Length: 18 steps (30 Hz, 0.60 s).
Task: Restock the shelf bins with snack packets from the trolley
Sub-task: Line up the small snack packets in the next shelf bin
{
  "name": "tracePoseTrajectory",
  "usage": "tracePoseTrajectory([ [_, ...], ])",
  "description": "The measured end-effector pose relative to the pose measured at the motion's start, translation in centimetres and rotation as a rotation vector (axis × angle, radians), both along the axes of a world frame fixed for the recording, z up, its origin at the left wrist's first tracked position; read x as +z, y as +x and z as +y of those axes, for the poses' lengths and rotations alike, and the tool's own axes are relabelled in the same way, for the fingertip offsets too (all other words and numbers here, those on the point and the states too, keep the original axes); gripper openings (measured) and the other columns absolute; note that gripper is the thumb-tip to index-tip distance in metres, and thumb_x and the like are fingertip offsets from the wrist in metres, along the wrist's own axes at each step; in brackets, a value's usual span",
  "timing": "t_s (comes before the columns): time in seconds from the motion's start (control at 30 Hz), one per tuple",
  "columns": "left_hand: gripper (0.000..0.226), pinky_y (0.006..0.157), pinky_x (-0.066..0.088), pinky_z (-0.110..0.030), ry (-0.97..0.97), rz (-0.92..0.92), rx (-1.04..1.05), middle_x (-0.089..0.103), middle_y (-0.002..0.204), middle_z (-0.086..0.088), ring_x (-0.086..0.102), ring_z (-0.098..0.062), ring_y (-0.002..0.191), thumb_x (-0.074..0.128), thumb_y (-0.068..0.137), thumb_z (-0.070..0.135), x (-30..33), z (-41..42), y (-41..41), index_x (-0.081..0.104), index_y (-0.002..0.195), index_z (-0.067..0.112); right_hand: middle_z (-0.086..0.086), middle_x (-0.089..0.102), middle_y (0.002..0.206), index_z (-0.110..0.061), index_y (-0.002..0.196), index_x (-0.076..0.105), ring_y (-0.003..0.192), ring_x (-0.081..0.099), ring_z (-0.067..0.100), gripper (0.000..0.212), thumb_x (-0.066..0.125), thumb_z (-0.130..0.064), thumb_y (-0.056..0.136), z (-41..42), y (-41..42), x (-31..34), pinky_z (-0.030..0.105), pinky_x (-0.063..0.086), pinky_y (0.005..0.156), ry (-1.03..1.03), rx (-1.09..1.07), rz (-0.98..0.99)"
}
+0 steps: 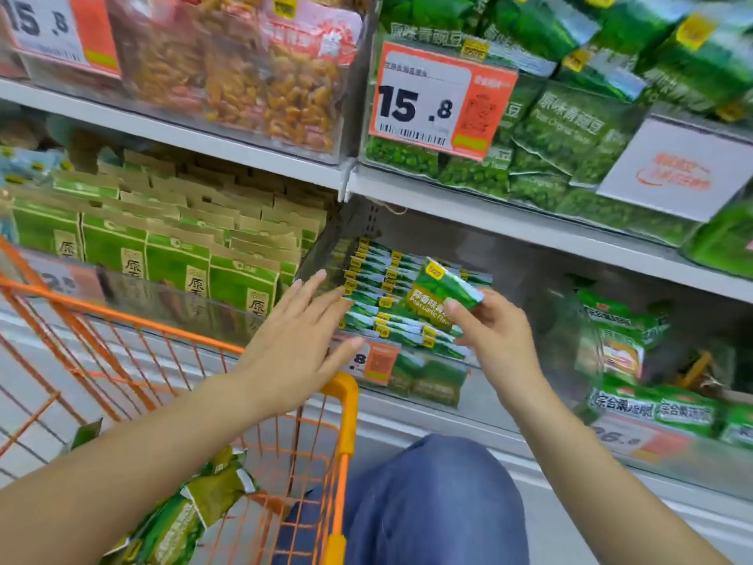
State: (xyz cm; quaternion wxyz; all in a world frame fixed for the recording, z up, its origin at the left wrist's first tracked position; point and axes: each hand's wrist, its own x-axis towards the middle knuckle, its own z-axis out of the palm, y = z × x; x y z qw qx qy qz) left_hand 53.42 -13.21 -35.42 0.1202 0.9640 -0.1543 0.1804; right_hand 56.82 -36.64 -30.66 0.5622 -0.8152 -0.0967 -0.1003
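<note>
My right hand grips a green garlic-pea snack packet by its lower edge, holding it tilted over the clear shelf bin on the lower shelf. Inside that bin lies a stack of the same green packets. My left hand is open with fingers spread, its fingertips touching the left side of the stack. The orange wire trolley stands at lower left, with a few green packets lying in its basket.
Above, bins hold green pea bags and orange snacks, each with a 15.8 price tag. Boxed green packs fill the left shelf. Mixed green packets sit at right. My knee in blue jeans is below.
</note>
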Motion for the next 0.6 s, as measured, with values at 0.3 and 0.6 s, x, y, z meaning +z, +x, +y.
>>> tracePoseTrajectory([
  [0.3,0.049,0.111,0.024,-0.041,0.110,-0.120,0.041,0.064,0.121,-0.009,0.040,-0.028,0.136,0.030,0.096,0.033,-1.8,-0.9,0.0,0.065,0.117,0.005,0.019,0.066,0.098,-0.002,0.113,0.063,0.097,0.063,0.035,0.033,0.060,-0.027,0.091,-7.0,10.7,-2.4,0.032,0.047,0.071,-0.779,-0.323,0.288],
  [0.6,0.047,0.113,0.024,-0.045,0.122,-0.142,0.058,0.066,0.117,-0.007,0.040,-0.027,0.136,0.029,0.096,0.030,-1.9,-1.1,-0.1,0.065,0.116,0.007,0.012,0.060,0.090,0.001,0.095,0.057,0.089,0.065,0.030,0.026,0.071,-0.019,0.085,-5.6,15.7,-3.1,0.041,0.054,0.088,-0.568,-0.341,0.545],
])
